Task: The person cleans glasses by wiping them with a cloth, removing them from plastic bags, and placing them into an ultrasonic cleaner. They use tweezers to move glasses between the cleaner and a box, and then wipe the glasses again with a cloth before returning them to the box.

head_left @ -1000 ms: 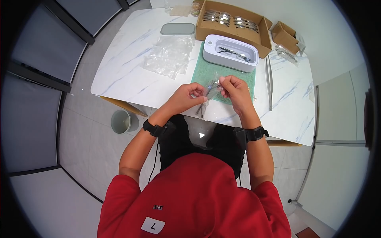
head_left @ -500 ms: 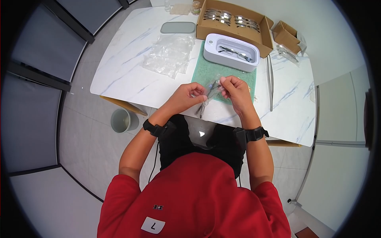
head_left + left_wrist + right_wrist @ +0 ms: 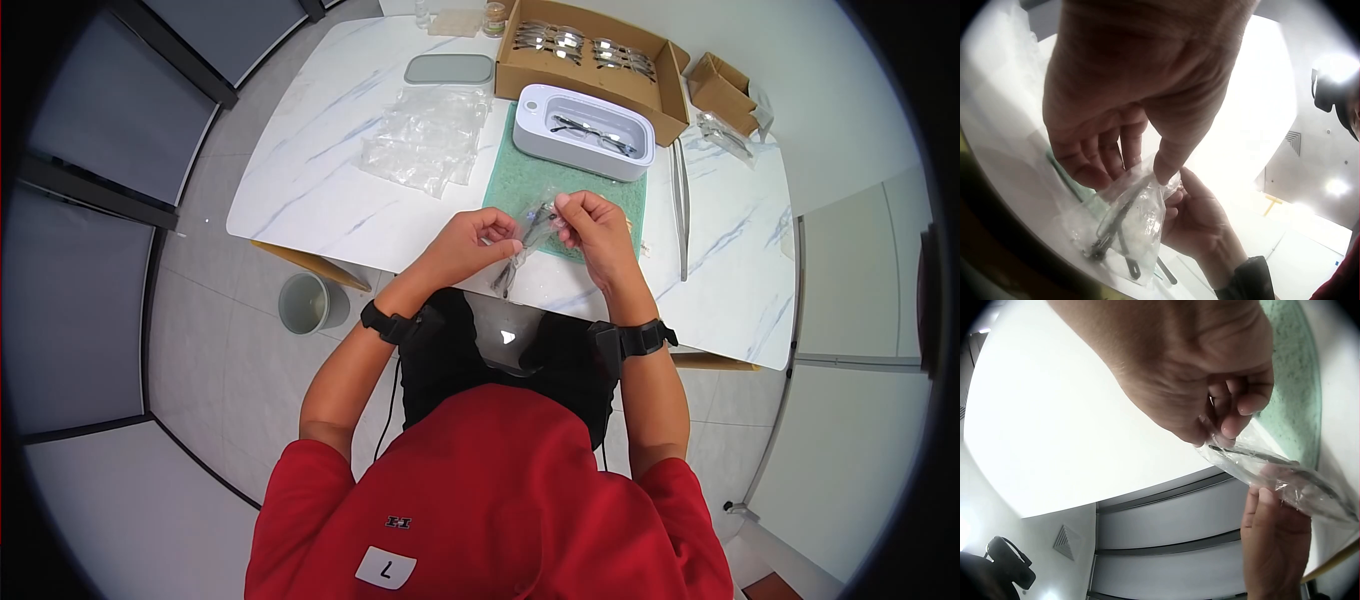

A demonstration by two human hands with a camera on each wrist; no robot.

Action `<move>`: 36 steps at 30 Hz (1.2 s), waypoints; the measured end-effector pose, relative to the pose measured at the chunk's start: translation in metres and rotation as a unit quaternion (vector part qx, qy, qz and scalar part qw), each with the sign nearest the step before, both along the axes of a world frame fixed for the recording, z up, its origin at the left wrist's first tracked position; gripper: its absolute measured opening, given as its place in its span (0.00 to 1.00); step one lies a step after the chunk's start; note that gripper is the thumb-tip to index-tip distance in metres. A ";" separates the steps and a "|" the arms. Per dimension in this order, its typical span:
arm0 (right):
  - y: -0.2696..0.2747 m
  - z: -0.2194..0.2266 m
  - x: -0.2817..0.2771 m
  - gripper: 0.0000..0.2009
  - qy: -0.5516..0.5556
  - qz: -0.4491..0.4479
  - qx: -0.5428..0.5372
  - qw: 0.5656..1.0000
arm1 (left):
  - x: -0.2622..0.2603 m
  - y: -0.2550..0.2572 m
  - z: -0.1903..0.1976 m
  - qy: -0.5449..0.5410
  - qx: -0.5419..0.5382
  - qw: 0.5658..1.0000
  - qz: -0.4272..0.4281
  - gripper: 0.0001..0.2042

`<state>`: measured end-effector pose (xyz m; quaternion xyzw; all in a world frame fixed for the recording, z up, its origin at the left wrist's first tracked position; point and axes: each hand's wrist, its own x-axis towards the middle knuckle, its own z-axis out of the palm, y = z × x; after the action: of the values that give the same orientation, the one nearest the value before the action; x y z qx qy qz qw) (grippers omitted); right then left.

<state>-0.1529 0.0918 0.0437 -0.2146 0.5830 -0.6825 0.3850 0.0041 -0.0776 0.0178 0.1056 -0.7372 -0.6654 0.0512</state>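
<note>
In the head view both hands meet over the table's front edge at a clear plastic bag (image 3: pixel 541 228). Dark-framed glasses (image 3: pixel 1124 232) lie inside it, their slim temples showing through the film in the left wrist view. My left hand (image 3: pixel 470 246) pinches the bag between thumb and fingers, the temple ends hanging below. My right hand (image 3: pixel 597 228) pinches the bag's upper end. Just beyond stands a white oblong cleaner tub (image 3: pixel 570 160) on a green mat (image 3: pixel 510 175), with another pair of glasses (image 3: pixel 592 134) in its basin.
A cardboard box (image 3: pixel 590 82) with several glasses stands at the back. Flat clear bags (image 3: pixel 425 140) and a grey lid (image 3: pixel 449 70) lie to the left. Long metal tweezers (image 3: pixel 682 210) and a small carton (image 3: pixel 720 94) are on the right. A bin (image 3: pixel 307 305) stands on the floor.
The bag's lower end has shifted slightly left and the film at its upper end has settled a little. Both hands keep their pinch in nearly the same place.
</note>
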 end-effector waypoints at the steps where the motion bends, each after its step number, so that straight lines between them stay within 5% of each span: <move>1: 0.000 0.000 0.000 0.10 -0.001 0.000 -0.001 1.000 | 0.000 0.000 0.000 0.000 0.002 1.000 0.000 0.13; 36: 0.003 -0.007 0.001 0.10 -0.003 -0.006 0.001 1.000 | 0.001 0.002 -0.003 -0.003 0.002 1.000 0.001 0.14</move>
<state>-0.1521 0.0952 0.0365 -0.2087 0.5840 -0.6848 0.3827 0.0048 -0.0760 0.0148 0.1081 -0.7357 -0.6667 0.0494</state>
